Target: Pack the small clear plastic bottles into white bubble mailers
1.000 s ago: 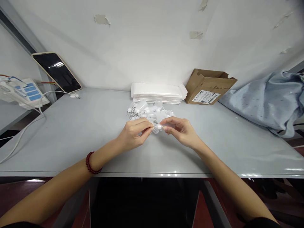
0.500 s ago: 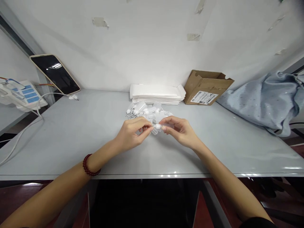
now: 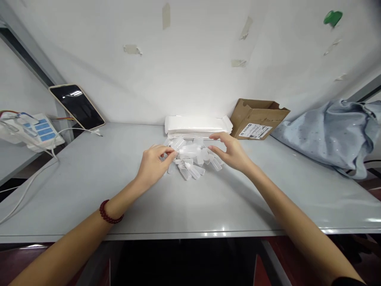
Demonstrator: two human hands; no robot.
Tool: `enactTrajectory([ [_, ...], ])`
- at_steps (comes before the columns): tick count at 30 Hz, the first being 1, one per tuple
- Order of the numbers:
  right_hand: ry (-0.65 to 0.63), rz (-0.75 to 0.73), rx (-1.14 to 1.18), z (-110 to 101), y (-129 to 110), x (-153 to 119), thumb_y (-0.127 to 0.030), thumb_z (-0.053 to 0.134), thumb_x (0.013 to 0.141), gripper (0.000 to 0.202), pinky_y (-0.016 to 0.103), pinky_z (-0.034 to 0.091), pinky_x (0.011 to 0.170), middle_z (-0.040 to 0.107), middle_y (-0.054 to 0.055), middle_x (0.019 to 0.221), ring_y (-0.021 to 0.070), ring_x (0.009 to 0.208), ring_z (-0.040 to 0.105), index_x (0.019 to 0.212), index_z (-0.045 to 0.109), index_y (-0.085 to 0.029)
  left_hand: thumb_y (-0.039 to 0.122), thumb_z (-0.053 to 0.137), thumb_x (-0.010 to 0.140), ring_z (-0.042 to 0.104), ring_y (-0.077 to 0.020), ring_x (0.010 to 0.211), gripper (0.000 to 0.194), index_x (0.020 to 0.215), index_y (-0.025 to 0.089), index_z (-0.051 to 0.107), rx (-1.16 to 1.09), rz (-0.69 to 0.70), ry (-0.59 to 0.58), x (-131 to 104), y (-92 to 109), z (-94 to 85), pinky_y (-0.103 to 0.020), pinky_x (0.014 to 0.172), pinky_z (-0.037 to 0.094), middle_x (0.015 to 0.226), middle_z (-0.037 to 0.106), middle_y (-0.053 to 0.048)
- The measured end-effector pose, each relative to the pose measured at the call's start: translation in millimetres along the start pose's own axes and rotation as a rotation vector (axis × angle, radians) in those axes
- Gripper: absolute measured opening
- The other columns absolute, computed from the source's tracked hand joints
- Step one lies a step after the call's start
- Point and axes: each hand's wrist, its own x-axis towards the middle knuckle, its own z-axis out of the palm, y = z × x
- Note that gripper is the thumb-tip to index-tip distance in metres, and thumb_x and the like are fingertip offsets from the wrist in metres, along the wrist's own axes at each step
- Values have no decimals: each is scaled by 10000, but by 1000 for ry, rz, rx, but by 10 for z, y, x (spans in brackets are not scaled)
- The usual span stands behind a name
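Observation:
Several translucent white plastic pieces (image 3: pixel 193 171) lie in a loose pile at the middle of the grey table (image 3: pixel 143 214). At the pile's left side, my left hand (image 3: pixel 156 163) pinches the small end of one clear plastic piece (image 3: pixel 189 151), which extends to the right over the pile. My right hand (image 3: pixel 230 151) is above the pile's right side, thumb and fingers apart, with nothing between them. Behind the pile is a stack of flat white packets (image 3: pixel 198 125).
An open cardboard box (image 3: pixel 257 121) stands right of the packets, beside a light blue cloth bag (image 3: pixel 330 135). A phone (image 3: pixel 77 106) leans at the back left, near a power strip (image 3: pixel 41 129) and a white cable (image 3: pixel 32 180). The table's front edge runs below my forearms.
My right hand has let go of the plastic piece, opened and moved right. My left hand has moved a little left, still pinching. The camera view has tilted upward.

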Motion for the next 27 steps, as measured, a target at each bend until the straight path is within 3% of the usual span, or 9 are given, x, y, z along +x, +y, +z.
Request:
enactTrajectory([
  [3, -57, -32, -243, 7, 178, 403, -247, 552, 883, 293, 444, 440, 954, 615, 166, 1175, 305, 1121, 550, 1147, 583, -125, 262, 608, 832, 541, -137, 613, 154, 752, 203, 725, 36, 3, -9, -6, -39, 37, -252, 534, 392, 690, 707, 4],
  [8, -401, 19, -475, 58, 408, 1053, -170, 536, 850, 568, 430, 363, 1061, 430, 207, 1447, 333, 1327, 400, 1387, 414, -31, 247, 618, 826, 567, -157, 637, 126, 746, 197, 702, 107, 9, -61, -19, -22, 47, -263, 562, 405, 678, 693, 5],
  [14, -560, 75, -489, 34, 420, 1281, -243, 586, 810, 626, 347, 449, 965, 557, 166, 1364, 300, 1210, 557, 1402, 448, -91, 229, 571, 848, 577, -167, 617, 139, 794, 190, 693, 123, -39, -84, -86, 72, 79, -283, 571, 438, 713, 700, -9],
  [18, -575, 67, -532, 37, 406, 1263, -216, 597, 783, 615, 304, 475, 877, 614, 144, 1301, 278, 1142, 602, 1380, 482, -121, 236, 544, 851, 598, -184, 668, 159, 846, 173, 690, 107, -118, -116, -107, 114, 89, -293, 587, 448, 766, 709, -28],
  [22, -504, 57, -603, 91, 403, 1223, -99, 477, 815, 392, 321, 471, 751, 716, 162, 1041, 279, 932, 669, 1174, 637, -116, 245, 523, 852, 602, -179, 705, 188, 904, 182, 692, 74, -203, -122, -81, 146, 63, -288, 639, 451, 804, 713, -25],
  [24, -422, 39, -632, 103, 381, 1165, -48, 408, 830, 368, 352, 452, 778, 712, 191, 1013, 291, 923, 664, 1100, 655, -92, 259, 524, 850, 589, -163, 678, 190, 890, 183, 694, 19, -254, -94, -54, 165, 28, -274, 638, 445, 774, 703, -17],
  [27, -271, -6, -648, 65, 331, 988, 1, 330, 844, 435, 412, 391, 919, 660, 207, 1173, 298, 1079, 613, 1171, 604, -82, 315, 532, 852, 545, -134, 581, 229, 737, 175, 672, -130, -370, 36, 1, 184, -59, -248, 573, 421, 652, 652, -2],
])
